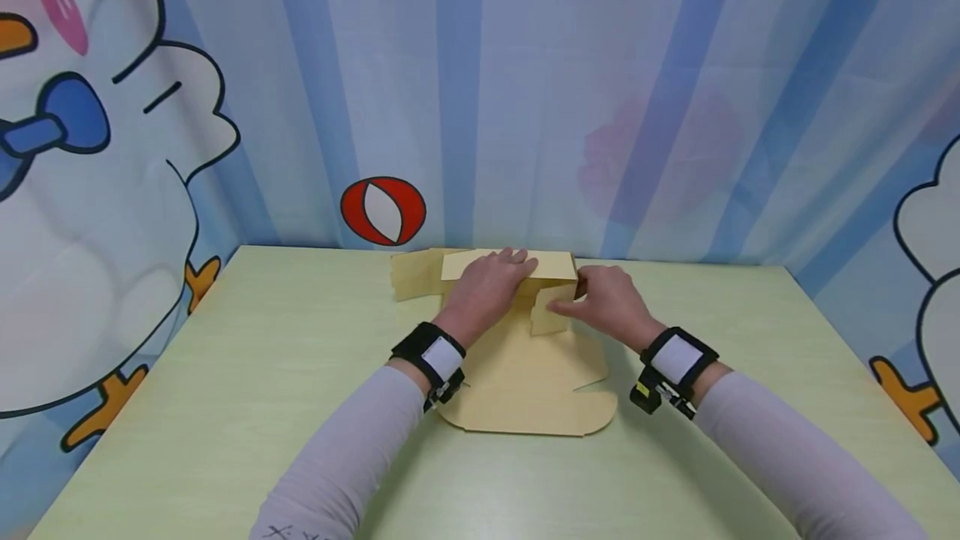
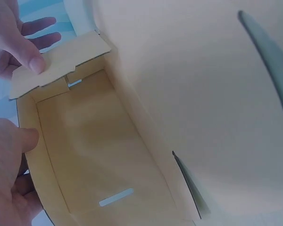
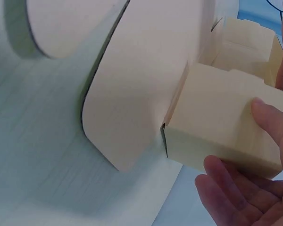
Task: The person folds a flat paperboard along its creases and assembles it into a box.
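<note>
A tan cardboard box (image 1: pixel 536 394), partly folded, lies on the table with its wide rounded panel flat toward the near edge. At its far end the left hand (image 1: pixel 483 286) grips the raised back wall; in the left wrist view the thumb lies inside it, with fingers curled behind. The right hand (image 1: pixel 613 302) pinches the right side, thumb on the folded-over end flap (image 3: pixel 221 99) and fingers against the outer side wall (image 3: pixel 217 153). The left end flap (image 1: pixel 416 275) sticks outward, unheld. A slot (image 2: pixel 116 197) shows in the box's inner panel.
The pale wood-grain table (image 1: pixel 285 390) reaches back to a blue striped curtain (image 1: pixel 525 107) printed with cartoon birds and a red-and-white ball. Both wrists carry black straps with small cameras (image 1: pixel 652 394).
</note>
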The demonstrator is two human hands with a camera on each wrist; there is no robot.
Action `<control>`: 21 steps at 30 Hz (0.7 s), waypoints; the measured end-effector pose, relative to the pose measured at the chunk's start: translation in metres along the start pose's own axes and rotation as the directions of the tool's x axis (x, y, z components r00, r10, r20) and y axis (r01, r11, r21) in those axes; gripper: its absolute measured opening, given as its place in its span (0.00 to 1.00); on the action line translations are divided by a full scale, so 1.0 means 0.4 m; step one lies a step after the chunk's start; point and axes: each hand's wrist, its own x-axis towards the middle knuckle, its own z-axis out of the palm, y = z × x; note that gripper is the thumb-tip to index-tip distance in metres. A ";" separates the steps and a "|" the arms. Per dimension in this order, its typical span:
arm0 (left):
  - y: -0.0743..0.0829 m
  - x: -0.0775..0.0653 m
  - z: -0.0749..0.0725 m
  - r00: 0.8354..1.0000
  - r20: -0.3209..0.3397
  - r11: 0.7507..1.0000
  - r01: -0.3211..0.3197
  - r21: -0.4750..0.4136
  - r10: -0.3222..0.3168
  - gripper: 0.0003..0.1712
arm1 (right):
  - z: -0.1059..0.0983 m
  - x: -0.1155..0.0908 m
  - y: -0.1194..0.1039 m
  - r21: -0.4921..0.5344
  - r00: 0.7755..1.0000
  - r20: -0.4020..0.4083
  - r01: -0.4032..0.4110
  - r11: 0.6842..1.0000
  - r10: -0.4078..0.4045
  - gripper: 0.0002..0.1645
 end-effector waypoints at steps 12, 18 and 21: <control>0.000 0.000 -0.004 1.000 0.017 1.000 0.001 -0.007 -0.001 0.21 | 0.016 0.014 -0.013 -0.042 0.996 -0.069 -0.056 0.998 0.053 0.27; 0.000 0.000 -0.005 1.000 0.013 1.000 -0.001 -0.005 0.001 0.22 | 0.021 0.023 -0.016 -0.043 0.994 -0.082 -0.077 0.996 0.073 0.25; 0.001 0.000 -0.004 1.000 0.006 1.000 -0.007 -0.005 0.007 0.21 | 0.021 0.025 -0.017 -0.043 0.992 -0.094 -0.082 0.996 0.078 0.22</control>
